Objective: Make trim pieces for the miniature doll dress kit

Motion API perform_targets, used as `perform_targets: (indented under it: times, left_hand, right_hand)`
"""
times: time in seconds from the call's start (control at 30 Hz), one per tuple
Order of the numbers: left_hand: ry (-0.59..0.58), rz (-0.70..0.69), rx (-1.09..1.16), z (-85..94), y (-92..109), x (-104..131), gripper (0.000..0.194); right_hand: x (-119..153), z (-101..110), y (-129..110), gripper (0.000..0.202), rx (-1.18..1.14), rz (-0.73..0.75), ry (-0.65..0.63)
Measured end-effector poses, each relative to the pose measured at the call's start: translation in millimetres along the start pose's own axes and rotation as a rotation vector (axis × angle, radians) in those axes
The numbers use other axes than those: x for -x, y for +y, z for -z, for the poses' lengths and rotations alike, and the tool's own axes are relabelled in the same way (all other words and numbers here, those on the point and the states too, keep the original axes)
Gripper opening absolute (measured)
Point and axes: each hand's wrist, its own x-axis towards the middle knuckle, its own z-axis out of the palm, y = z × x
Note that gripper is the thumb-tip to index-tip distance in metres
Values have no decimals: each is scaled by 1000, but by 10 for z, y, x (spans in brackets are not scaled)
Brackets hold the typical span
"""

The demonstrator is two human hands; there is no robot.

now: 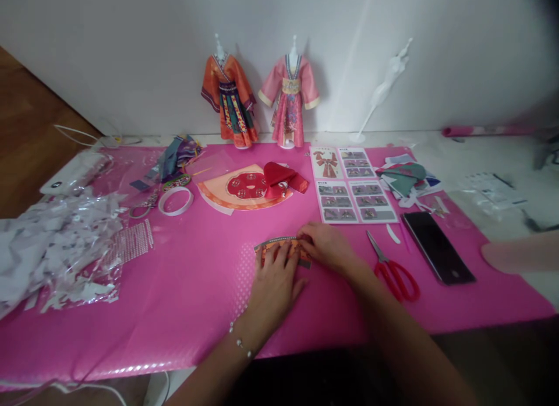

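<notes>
A small curved piece (304,258), orange with a dotted dark border, lies on the pink table cover (183,289); I cannot tell whether it is paper or cloth. My left hand (277,275) presses on it with the fingers stretched out flat, covering much of its middle. At its upper right edge, the fingers of my right hand (325,243) are pinched together. Beyond my hands is a larger fan-shaped orange piece (218,187) with a red pattern, and a folded red piece (278,176) rests on it.
Red-handled scissors (388,266) and a phone (437,249) lie to the right, below an instruction sheet (353,187). A tape roll (175,202) and plastic-wrapped scraps (65,249) are at left. Two dressed figures (231,103) and a bare white mannequin (388,80) stand behind.
</notes>
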Motion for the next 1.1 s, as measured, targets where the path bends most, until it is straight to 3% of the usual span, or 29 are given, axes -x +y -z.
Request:
perform_targets:
  times: [1.1]
  left_hand:
    - [-17, -33, -5, 65, -40, 24, 52]
  right_hand:
    - [-2, 11, -39, 12, -30, -148, 1]
